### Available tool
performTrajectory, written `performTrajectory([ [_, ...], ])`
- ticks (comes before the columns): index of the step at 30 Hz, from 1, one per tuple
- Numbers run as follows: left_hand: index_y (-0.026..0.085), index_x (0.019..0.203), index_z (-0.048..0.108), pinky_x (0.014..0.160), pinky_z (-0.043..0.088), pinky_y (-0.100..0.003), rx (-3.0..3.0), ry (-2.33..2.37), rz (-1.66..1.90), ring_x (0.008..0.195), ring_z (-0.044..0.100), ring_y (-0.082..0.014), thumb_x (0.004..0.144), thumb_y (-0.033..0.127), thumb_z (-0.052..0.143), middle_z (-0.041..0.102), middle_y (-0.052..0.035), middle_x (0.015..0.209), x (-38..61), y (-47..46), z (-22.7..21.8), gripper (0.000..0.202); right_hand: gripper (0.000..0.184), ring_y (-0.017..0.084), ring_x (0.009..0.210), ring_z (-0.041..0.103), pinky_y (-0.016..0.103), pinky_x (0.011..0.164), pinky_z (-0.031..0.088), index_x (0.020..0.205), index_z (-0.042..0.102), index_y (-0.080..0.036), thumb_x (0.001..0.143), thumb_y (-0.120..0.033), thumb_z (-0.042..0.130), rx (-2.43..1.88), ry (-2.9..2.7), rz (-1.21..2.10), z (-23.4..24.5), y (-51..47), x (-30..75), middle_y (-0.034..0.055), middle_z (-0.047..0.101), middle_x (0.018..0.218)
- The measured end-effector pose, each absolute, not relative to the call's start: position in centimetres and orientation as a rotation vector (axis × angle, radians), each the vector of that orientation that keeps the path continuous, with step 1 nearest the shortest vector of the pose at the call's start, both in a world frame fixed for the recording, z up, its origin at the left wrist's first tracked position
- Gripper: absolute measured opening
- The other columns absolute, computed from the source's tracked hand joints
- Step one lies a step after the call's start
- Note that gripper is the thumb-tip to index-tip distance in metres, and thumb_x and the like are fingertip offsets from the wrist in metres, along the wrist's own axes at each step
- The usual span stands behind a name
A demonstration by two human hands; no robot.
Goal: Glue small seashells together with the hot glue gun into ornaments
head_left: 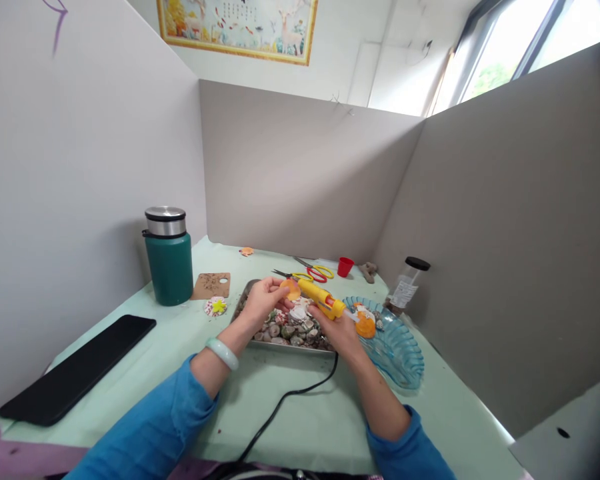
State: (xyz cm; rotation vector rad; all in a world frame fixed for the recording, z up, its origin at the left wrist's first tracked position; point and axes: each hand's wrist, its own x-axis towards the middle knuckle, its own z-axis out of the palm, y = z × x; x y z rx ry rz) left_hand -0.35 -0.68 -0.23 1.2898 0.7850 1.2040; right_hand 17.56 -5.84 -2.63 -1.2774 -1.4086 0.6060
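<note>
Orange, rounded, flat shell-like piece (291, 289) sits pinched at the fingertips of a person's left hand (265, 303), raised above a shallow metal tray (290, 347) of grey-brown shells (295, 331) on the tabletop (205, 390), which is covered in pale green. Close at its right, a yellow plastic glue gun (321, 297) rests in the right hand (339, 331), closed about the grip, though most of those fingers are hidden. The gun's long axis slants from the lower right, where a clear stick (351, 315) juts from the rear, up to the left, setting its front end right beside the piece; whether the two touch cannot be told. The left hand is the nearer to the piece, being in contact with it, while the right hand lies lower and to the right, the gun's length between. A black cord (290, 393) trails toward the person; a scalloped, translucent blue plate (405, 363) stands beyond the right wrist.
</note>
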Motion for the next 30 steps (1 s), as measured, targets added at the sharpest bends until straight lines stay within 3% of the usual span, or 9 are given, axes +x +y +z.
performTrajectory([
  [30, 0.011, 0.089, 0.057, 0.050, 0.053, -0.024, 1.263, 0.776, 1.183, 0.052, 0.064, -0.0145, 0.070, 0.035, 0.074, 0.067, -0.0041, 0.058, -0.36, -0.62, -0.14, 0.035, 0.038, 0.021, 0.073, 0.064, 0.031, 0.066, 0.050, 0.088, 0.072, -0.012, 0.075, -0.048, 0.067, -1.223, -1.476, 0.591, -3.19, -5.65, 17.56, 0.0078, 0.071, 0.080],
])
